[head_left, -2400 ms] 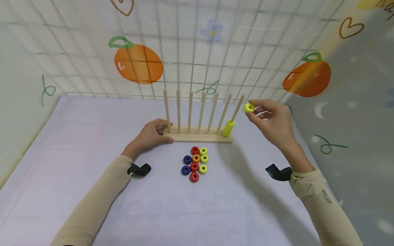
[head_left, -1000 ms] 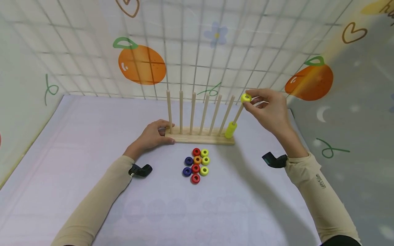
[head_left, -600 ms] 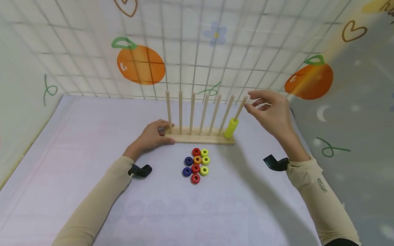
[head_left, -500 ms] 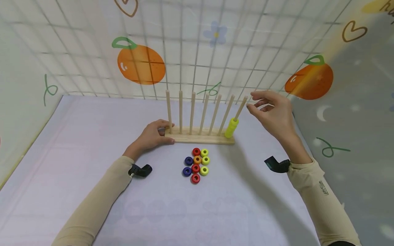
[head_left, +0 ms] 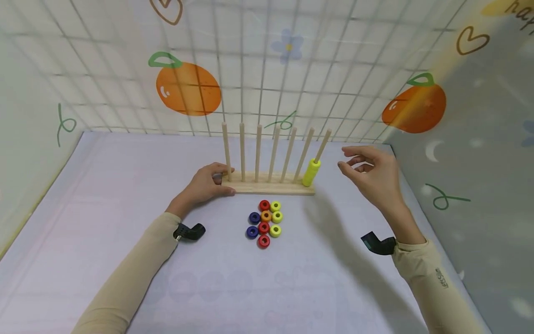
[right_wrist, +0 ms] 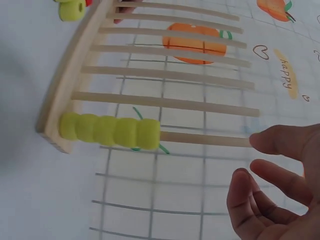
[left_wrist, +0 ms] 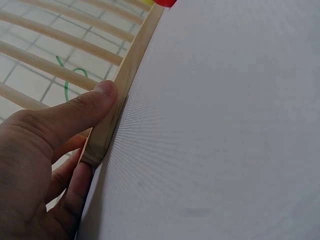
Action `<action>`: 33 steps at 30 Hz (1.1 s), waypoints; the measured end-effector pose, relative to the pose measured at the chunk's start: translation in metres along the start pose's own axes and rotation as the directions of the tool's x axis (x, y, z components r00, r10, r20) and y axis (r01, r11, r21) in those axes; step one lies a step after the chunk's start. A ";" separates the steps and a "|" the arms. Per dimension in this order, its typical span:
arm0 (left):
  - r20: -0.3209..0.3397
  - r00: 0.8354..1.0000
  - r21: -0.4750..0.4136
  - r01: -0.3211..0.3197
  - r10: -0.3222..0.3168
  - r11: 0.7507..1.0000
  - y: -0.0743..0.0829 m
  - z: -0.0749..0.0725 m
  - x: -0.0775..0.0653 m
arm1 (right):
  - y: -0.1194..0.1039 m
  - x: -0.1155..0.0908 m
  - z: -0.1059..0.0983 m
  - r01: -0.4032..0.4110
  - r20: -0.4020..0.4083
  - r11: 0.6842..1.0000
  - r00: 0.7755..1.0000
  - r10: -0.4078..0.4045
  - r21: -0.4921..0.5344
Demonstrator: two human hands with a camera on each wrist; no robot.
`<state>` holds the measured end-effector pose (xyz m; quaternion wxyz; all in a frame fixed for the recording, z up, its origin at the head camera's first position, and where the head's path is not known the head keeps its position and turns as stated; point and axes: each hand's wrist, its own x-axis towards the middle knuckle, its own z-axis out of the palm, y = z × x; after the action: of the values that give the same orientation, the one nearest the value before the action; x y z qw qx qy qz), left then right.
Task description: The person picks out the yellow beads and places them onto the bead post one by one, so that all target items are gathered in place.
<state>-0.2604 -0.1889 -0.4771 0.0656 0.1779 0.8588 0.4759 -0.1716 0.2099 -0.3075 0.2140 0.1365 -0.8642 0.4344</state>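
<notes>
A wooden peg stand (head_left: 267,187) with several upright pegs rests on the table. My left hand (head_left: 201,183) grips the left end of its base, thumb along the front and fingers behind, as the left wrist view also shows. On the rightmost peg sits a stack of several yellow beads (right_wrist: 107,131), reaching about halfway up. To the right of that peg hovers my right hand (head_left: 374,175), fingers loosely bent, thumb and forefinger apart and nothing between them. Loose beads lie before the stand: red (head_left: 263,246), yellow (head_left: 275,235), dark blue (head_left: 252,237) and one orange (head_left: 266,220).
A pale cloth (head_left: 187,292) covers the table. Behind the stand rises a backdrop (head_left: 258,60) printed with a grid and oranges. A grey wall (head_left: 479,232) stands close by the right arm. Black wrist cameras (head_left: 377,243) jut inward from both sleeves.
My right hand brought a yellow bead over the rightmost peg and let go. The bead dropped onto the stack, and the hand moved off right and down. My left hand kept its grip.
</notes>
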 end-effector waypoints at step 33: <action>0.002 1.000 -0.020 0.015 -0.015 1.000 0.005 0.001 -0.002 | 0.053 -0.082 0.062 -0.154 0.303 0.984 0.945 0.122 0.084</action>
<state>-0.2567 -0.1869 -0.4733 0.0719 0.1713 0.8552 0.4839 -0.1386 0.1949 -0.4175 0.0434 0.1504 -0.8694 0.4686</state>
